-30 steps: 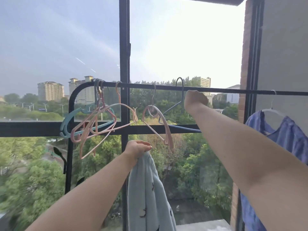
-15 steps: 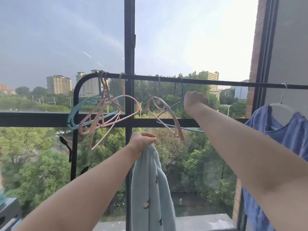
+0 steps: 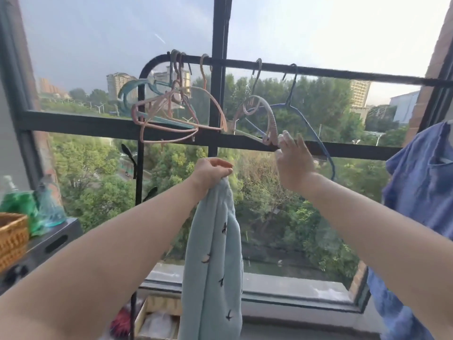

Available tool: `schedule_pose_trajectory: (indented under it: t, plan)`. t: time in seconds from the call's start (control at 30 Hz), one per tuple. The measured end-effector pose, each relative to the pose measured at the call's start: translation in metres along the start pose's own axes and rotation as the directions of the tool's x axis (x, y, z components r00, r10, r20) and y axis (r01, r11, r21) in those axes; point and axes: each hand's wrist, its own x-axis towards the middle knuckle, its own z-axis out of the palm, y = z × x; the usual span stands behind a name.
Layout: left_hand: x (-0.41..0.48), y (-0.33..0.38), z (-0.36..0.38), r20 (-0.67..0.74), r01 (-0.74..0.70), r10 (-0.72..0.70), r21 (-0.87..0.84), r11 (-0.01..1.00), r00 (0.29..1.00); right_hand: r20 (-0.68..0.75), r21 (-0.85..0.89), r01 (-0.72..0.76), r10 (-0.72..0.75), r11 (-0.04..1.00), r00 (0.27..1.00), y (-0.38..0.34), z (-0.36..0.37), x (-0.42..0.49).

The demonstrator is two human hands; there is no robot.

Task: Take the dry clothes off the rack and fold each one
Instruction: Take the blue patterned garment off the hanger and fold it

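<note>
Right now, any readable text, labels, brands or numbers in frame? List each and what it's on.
None readable.
Pale blue garment, gripped by the left hand: only small dark bird shapes, no letters.
Green bottle at far left: any label is too blurred to read.
Distant buildings: no sign or number can be made out.

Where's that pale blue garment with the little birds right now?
In the head view the pale blue garment hangs low at centre, gripped by the left hand, below the empty hangers and left of the blue shirt.
</note>
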Motion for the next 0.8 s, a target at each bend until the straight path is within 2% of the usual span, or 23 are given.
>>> schedule_pose_trajectory:
  t: [0.07, 0.13, 0.17, 0.23, 0.3, 0.33, 0.47, 0.53, 0.6, 0.63, 0.7, 0.73, 0.8]
  plan:
    - [-0.012, -0.005, -0.002, -0.008, -0.006, 0.006, 0.023, 1.0, 1.0, -0.054, 0.122, 0.163, -0.158, 0.979, 0.986, -0.018, 0.007, -0.013]
    - [-0.024, -0.009, -0.006, -0.016, -0.025, 0.026, 0.047, 0.999, 1.0, -0.097, 0.41, 0.269, -0.251, 0.872, 0.963, -0.04, 0.006, -0.022]
    - [-0.03, -0.011, -0.008, -0.019, -0.032, 0.033, 0.045, 0.998, 0.999, -0.06, 0.617, 0.236, -0.255, 0.751, 0.965, -0.052, 0.002, -0.024]
    - [-0.044, -0.014, -0.016, -0.02, -0.03, 0.03, 0.029, 0.999, 0.999, 0.116, 0.926, 0.021, -0.336, 0.377, 0.935, -0.08, -0.004, -0.022]
    - [-0.058, -0.018, -0.029, -0.026, -0.019, 0.02, 0.038, 0.999, 0.999, 0.178, 0.981, -0.186, -0.579, 0.046, 0.796, -0.104, -0.012, -0.021]
    - [-0.065, -0.02, -0.039, -0.04, -0.013, 0.016, 0.063, 0.998, 0.999, 0.16, 0.965, -0.258, -0.68, -0.045, 0.715, -0.116, -0.015, -0.02]
    - [-0.09, -0.029, -0.087, -0.133, 0.0, 0.019, 0.136, 0.991, 0.991, 0.062, 0.9, -0.405, -0.872, -0.162, 0.485, -0.16, -0.024, -0.024]
    - [-0.104, -0.035, -0.116, -0.19, 0.011, 0.016, 0.144, 0.99, 0.982, 0.039, 0.879, -0.446, -0.904, -0.172, 0.426, -0.188, -0.035, -0.027]
    - [-0.12, -0.042, -0.148, -0.256, 0.039, -0.001, 0.142, 0.989, 0.967, 0.043, 0.877, -0.447, -0.898, -0.175, 0.437, -0.219, -0.058, -0.026]
    - [-0.125, -0.044, -0.158, -0.264, 0.045, 0.0, 0.163, 0.986, 0.965, 0.057, 0.877, -0.445, -0.881, -0.18, 0.47, -0.228, -0.066, -0.025]
    - [-0.142, -0.048, -0.191, -0.258, 0.073, 0.023, 0.358, 0.931, 0.966, 0.081, 0.889, -0.423, -0.847, -0.177, 0.525, -0.253, -0.09, -0.022]
    - [-0.15, -0.051, -0.209, -0.232, 0.104, 0.022, 0.515, 0.851, 0.972, 0.095, 0.897, -0.404, -0.818, -0.177, 0.568, -0.265, -0.104, -0.021]
    - [-0.169, -0.056, -0.25, -0.174, 0.183, -0.074, 0.782, 0.595, 0.982, 0.118, 0.913, -0.368, -0.752, -0.174, 0.648, -0.289, -0.134, -0.017]
